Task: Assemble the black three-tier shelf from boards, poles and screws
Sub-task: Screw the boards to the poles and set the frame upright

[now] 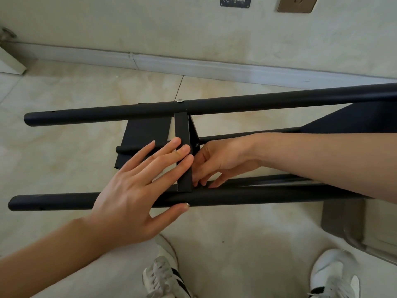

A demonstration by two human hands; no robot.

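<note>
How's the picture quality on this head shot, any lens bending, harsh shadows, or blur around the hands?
Head view: wide-angle bending shows, with the baseboard curving and the far pole bowed. Light is soft and even, and shadows on the floor tiles are faint. The left hand is sharp; the right hand fingertips are slightly soft. The black board loses detail in darkness.

Left grip [137, 188] flat, fingers straight; right grip [217, 162] apparently curled, pinching.

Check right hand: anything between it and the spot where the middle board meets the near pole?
Nothing visible. The right hand already has its fingertips at the joint between the middle board and the near pole. The left hand lies flat on the board's other side, not in the way.
</note>
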